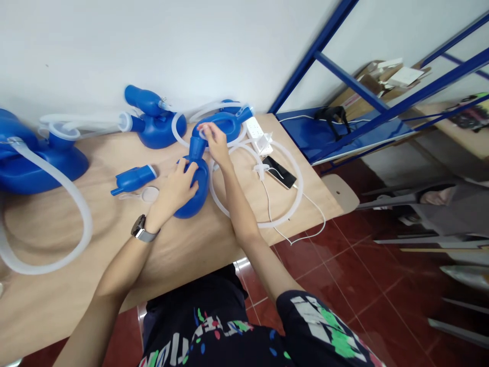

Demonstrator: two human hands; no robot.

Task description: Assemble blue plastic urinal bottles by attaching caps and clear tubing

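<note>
A blue plastic urinal bottle [193, 200] stands on the wooden table in front of me, its neck pointing away. My left hand [178, 186] grips its body from the left, fingers curled over the top. Above the bottle's mouth, my right hand [214, 142] pinches a small translucent ring [202, 131]; its exact shape is partly hidden by the fingers. Just behind lies another blue bottle [225, 126]. To the left of my left hand are a loose blue spout piece [135, 177] and a clear round cap [150, 194] with a strap.
More blue bottles with clear hoses stand at the back [158, 130] and far left [46, 163]. A coiled clear hose [300, 188] surrounds a phone [280, 172] on a cable, near a power strip [255, 131]. A blue metal frame [351, 81] rises beyond the table's right end.
</note>
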